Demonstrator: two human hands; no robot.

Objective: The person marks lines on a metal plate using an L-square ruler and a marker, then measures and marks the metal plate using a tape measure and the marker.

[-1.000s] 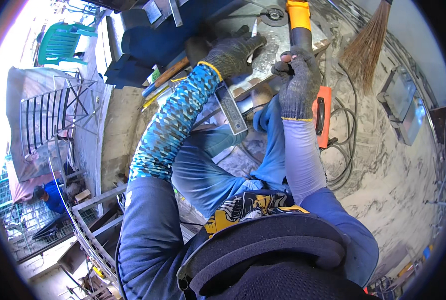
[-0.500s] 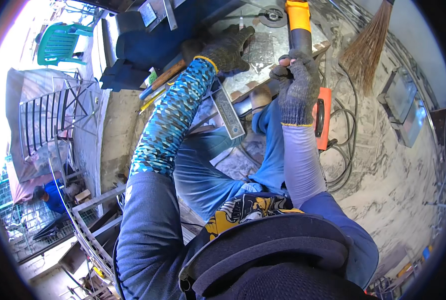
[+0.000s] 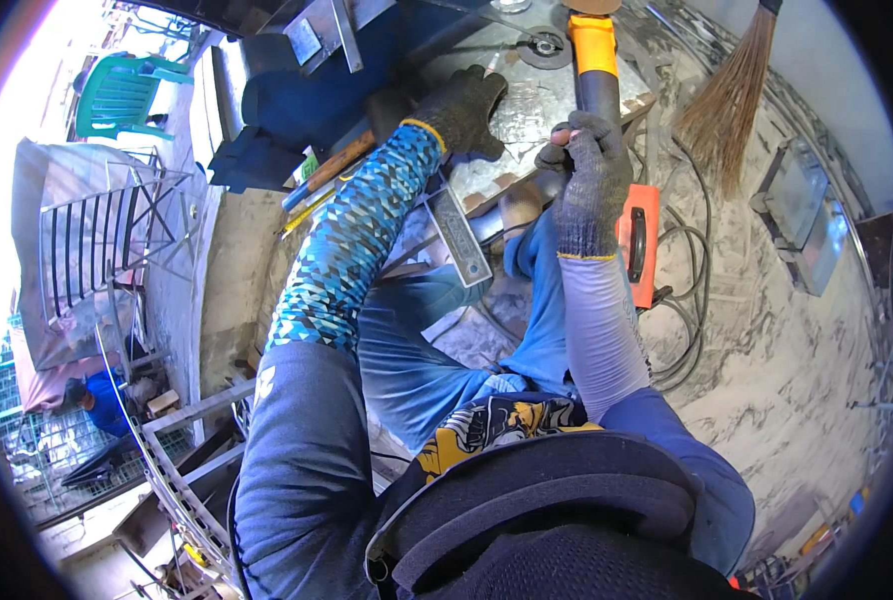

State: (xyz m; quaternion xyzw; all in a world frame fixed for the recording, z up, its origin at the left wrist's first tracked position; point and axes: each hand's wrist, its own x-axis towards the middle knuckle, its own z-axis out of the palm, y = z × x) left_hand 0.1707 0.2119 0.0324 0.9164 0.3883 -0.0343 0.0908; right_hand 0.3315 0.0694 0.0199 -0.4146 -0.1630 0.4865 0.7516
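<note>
My right hand (image 3: 592,180), in a grey knit glove, is closed around the dark grey body of an angle grinder (image 3: 595,48) with a yellow head. Part of a brown disc shows on the grinder at the top edge. Also gloved, my left hand (image 3: 467,112) rests at the left side of a pale metal work surface (image 3: 527,110), fingers stretched and thumb apart. A metal try square (image 3: 459,238) lies just below that hand, toward my knees. Beyond the hands, a round dark disc (image 3: 545,48) lies flat on the surface.
A wooden handle (image 3: 339,160) and a yellow strip (image 3: 307,215) lie beside my left forearm. Right of my right arm stand a red-orange case (image 3: 641,245) and looped black cable (image 3: 705,300). Farther out are a broom (image 3: 727,110), a metal box (image 3: 802,215), a green chair (image 3: 122,97) and another person (image 3: 105,400).
The grinder and my right hand have come slightly nearer to me, and the grinder's disc now shows at the top. My left hand stays on the work surface, shifted only slightly.
</note>
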